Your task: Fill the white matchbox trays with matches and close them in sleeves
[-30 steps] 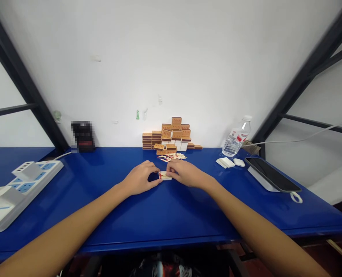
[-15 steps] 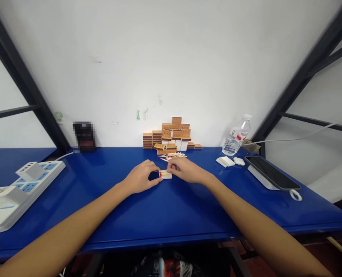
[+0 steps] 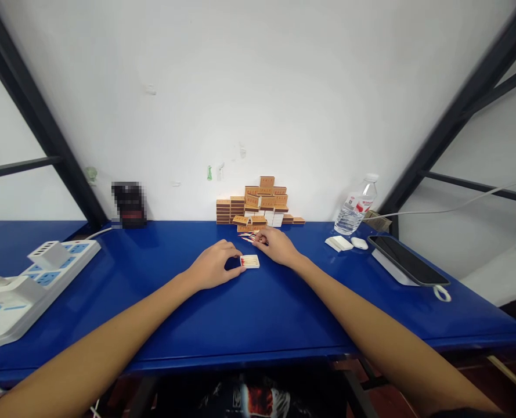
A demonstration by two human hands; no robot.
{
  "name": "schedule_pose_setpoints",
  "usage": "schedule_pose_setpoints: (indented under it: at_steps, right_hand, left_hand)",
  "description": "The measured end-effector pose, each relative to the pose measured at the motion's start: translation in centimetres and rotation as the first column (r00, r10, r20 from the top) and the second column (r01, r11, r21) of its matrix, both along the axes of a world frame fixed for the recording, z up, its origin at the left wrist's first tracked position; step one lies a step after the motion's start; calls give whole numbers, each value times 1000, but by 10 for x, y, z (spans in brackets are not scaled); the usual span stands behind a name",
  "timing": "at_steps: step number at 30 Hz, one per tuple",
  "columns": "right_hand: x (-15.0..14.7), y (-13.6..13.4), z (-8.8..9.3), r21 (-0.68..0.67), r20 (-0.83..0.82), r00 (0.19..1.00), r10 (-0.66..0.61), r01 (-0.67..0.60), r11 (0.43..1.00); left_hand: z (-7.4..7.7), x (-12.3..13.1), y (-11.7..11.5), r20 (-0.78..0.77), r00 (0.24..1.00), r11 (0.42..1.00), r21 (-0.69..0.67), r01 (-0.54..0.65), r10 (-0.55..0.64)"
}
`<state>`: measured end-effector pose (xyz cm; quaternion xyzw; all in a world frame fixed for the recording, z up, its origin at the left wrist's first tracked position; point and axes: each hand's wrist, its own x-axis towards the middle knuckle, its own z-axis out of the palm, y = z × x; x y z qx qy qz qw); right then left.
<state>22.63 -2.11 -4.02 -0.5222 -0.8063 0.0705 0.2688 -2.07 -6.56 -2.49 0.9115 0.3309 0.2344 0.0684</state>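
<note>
A small open matchbox tray (image 3: pixel 249 261) with red-tipped matches in it lies on the blue table (image 3: pixel 258 313). My left hand (image 3: pixel 214 265) rests curled beside it, fingertips pinching its left end. My right hand (image 3: pixel 277 245) has reached past the tray to the loose matches (image 3: pixel 249 235) scattered in front of the matchbox pile (image 3: pixel 258 208). Its fingers are pinched together over those matches; what they hold is hidden.
A white power strip (image 3: pixel 26 287) sits at the left. A dark blurred object (image 3: pixel 128 204) stands by the wall. At the right are a water bottle (image 3: pixel 356 205), small white items (image 3: pixel 340 243), and a phone (image 3: pixel 408 266) on a stand. Black frame bars slant on both sides.
My right hand left the tray and moved back toward the loose matches by the pile. The left hand stayed at the tray's left end.
</note>
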Motion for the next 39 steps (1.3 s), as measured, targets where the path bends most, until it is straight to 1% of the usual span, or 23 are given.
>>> schedule_pose_setpoints:
  at_steps: [2, 5, 9, 11, 15, 17, 20, 23, 26, 29, 35, 39]
  right_hand:
    - [-2, 1, 1, -18, 46, 999, -25, 25, 1000]
    - [0, -1, 4, -36, 123, 992, -27, 31, 999]
    - [11, -5, 8, -65, 229, 973, -3, 18, 998]
    - [18, -7, 10, -84, 246, 969, 12, 9, 996]
    - [26, -14, 19, -89, 184, 982, 35, -19, 996]
    - [25, -19, 25, -75, 124, 989, 79, -70, 995]
    - [17, -30, 32, -73, 63, 981, 185, -180, 981]
    - [3, -40, 34, -88, 84, 963, 256, -249, 965]
    - [-10, -46, 31, -92, 129, 952, 278, -267, 959]
    - [-12, -46, 28, -103, 127, 945, 300, -289, 952]
    - [6, -38, 36, -85, 94, 955, 283, -275, 958]
    - [13, -36, 40, -170, 95, 946, 311, -292, 941]
  left_hand:
    - [0, 0, 0, -3, 1000, 1000, -2, 0, 0]
    - [0, 0, 0, -16, 1000, 1000, -3, -5, 5]
    - [1, 0, 0, -27, 1000, 1000, -3, -4, 4]
    - [0, 0, 1, -25, 1000, 1000, -3, -1, 1]
    - [0, -1, 1, -24, 1000, 1000, 10, -10, 10]
    - [0, -1, 2, -28, 999, 999, 21, -24, 25]
    - [-1, -2, 3, -30, 999, 999, 34, -42, 43]
    - [-2, -2, 4, -31, 998, 998, 41, -45, 47]
    - [-3, -2, 5, -36, 999, 998, 39, -39, 41]
    - [-3, -2, 5, -38, 999, 999, 35, -37, 38]
    - [-3, -3, 5, -30, 999, 999, 34, -37, 38]
    - [-3, -3, 5, -20, 999, 999, 25, -39, 39]
